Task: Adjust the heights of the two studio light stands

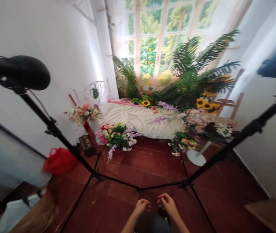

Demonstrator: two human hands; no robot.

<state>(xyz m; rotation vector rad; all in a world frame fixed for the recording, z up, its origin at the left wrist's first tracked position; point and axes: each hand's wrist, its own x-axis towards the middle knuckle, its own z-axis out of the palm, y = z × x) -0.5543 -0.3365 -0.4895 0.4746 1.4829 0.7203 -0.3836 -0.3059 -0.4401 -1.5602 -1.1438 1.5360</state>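
My left hand [141,207] is held up low in the view, its fingers loosely bent and slightly apart, with nothing visible in it. To its right, my right hand [168,204] has its fingers partly stretched and parted from the thumb; it too shows nothing held. A gap separates the two hands, and neither touches anything. Beyond them on the floor meet the legs of two black light stands [138,188]. Farther back, a cream draped cloth [138,121] covers a low bed, with bunches of flowers [116,134] along its front edge.
A black lamp head [31,72] tops the left stand. A red bag [59,160] and a brown bag [37,213] lie at left. A white round-based stand [196,158], sunflowers [206,105], a wooden chair [236,105] and palm leaves [189,72] are at right. Red tiles [138,161] cover the floor.
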